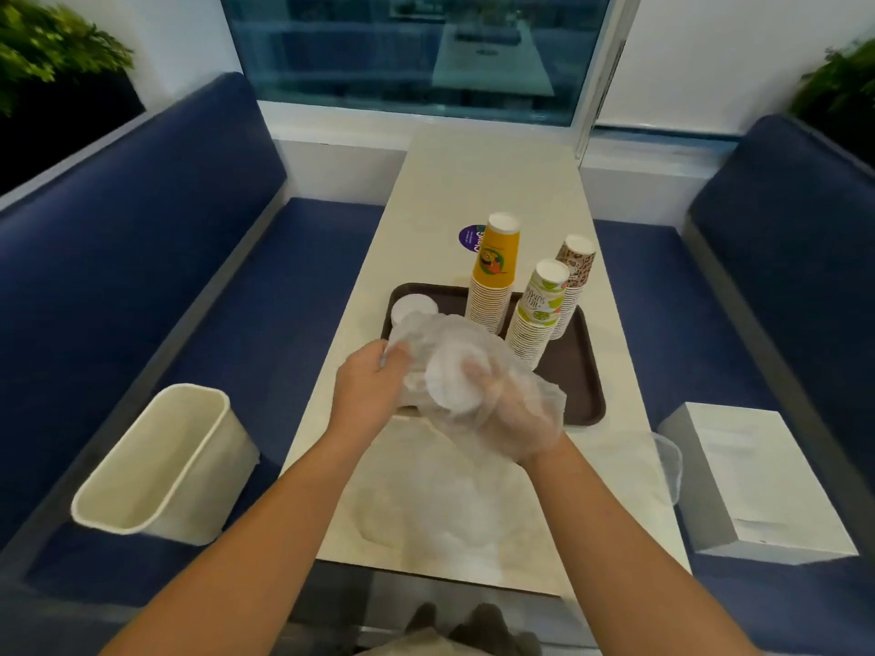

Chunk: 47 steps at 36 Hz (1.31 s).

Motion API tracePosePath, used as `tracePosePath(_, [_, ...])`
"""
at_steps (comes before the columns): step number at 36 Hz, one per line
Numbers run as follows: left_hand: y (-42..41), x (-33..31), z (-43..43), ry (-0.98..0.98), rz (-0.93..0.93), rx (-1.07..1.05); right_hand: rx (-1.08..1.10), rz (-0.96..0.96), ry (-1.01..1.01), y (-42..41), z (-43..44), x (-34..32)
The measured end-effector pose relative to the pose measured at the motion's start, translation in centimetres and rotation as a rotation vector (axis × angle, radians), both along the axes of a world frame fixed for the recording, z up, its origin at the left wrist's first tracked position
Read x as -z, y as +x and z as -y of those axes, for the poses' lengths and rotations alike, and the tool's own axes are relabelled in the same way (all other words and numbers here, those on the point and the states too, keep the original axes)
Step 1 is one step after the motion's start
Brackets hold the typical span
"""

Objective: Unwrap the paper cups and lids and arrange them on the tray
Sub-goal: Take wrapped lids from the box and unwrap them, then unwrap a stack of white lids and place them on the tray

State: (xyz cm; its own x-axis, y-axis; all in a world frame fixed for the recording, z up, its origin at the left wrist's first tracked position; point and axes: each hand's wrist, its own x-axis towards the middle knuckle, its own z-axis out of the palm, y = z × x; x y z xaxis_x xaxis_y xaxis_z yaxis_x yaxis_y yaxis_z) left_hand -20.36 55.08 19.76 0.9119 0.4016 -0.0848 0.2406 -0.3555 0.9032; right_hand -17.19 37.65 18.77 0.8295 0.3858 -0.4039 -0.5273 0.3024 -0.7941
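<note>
A brown tray (575,371) is observed on the white table (497,182), about midway along its length. Three upturned stacks of paper cups are set on the tray's far right part: a yellow stack (492,277) on the left, a green-and-white stack (537,314) nearer and to its right, and a brown patterned stack (570,277) furthest right. A short stack of white lids (413,307) is placed at the tray's far left corner.

A clear plastic wrap (473,338) containing further wrapped lids (452,381) is held above the tray's near left part. The left hand (367,381) is closed on the left edge of the wrap, with film gathered between thumb and fingers. The right hand (511,409) is covered by the wrap and is seen only through the film; its fingers are bent round the wrapped lids. Motion blur prevents the exact grip from being made out.

Loose clear plastic (426,504) is noted on the near end of the table, and another clear piece (670,466) hangs at the near right edge. A purple round sticker (471,238) is fixed to the table beyond the tray. A white bin (156,461) stands on the left blue bench (142,258), and a white box (753,480) rests on the right blue bench (767,239).
</note>
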Motion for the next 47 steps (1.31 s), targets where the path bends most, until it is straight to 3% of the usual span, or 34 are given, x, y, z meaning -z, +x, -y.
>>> tracePosePath(3, [0.1,0.8,-2.8,-0.034,0.022,-0.221,0.101,-0.011,0.126,0.2,0.4,0.4])
tracePosePath(5, [0.1,1.3,-4.8,-0.026,0.071,-0.339,0.284,-0.038,0.062,0.6,0.8,0.7])
tracePosePath(8, [-0.2,1.6,-6.1,-0.021,0.126,-0.355,0.515,-0.018,-0.099,1.0,1.3,1.0])
tracePosePath(12, [-1.2,3.8,-5.2,0.2,0.083,-0.001,0.744,0.264,-0.607,-0.8,0.4,-0.4])
tracePosePath(14, [-1.9,6.0,-4.6,0.31,0.081,0.142,0.741,0.459,-0.731,-2.3,-0.6,-1.0])
tracePosePath(16, [-2.3,8.3,-3.8,0.447,0.124,0.327,0.647,0.607,-0.769,-3.1,-1.8,-0.8])
tracePosePath(18, [-2.7,10.2,-3.6,0.488,0.053,0.458,0.513,0.694,-0.814,-3.4,-3.0,0.2])
tracePosePath(23, [-3.3,14.3,-3.6,0.816,0.032,0.775,0.44,0.647,-0.827,-2.3,-4.5,3.1])
tracePosePath(26, [-2.7,14.7,-4.3,0.839,-0.035,0.787,0.4,0.635,-0.848,-1.2,-4.8,4.2])
tracePosePath(31, [-1.5,11.7,-5.1,0.554,0.032,0.642,0.342,0.585,-0.887,0.4,-4.5,4.9])
tracePosePath(37, [0.7,6.3,-4.9,0.131,0.25,0.16,0.355,0.554,-0.863,1.7,-4.9,5.0])
tracePosePath(42, [4.5,2.9,-2.5,-0.603,-0.242,0.166,0.342,0.567,-0.737,1.7,-7.7,4.0])
tracePosePath(44, [5.1,2.4,-1.9,-0.872,-0.392,0.17,0.269,0.562,-0.776,1.6,-9.0,3.8])
tracePosePath(47, [5.6,2.6,-2.1,-0.928,-0.407,0.126,0.163,0.636,-0.884,1.7,-9.4,4.1])
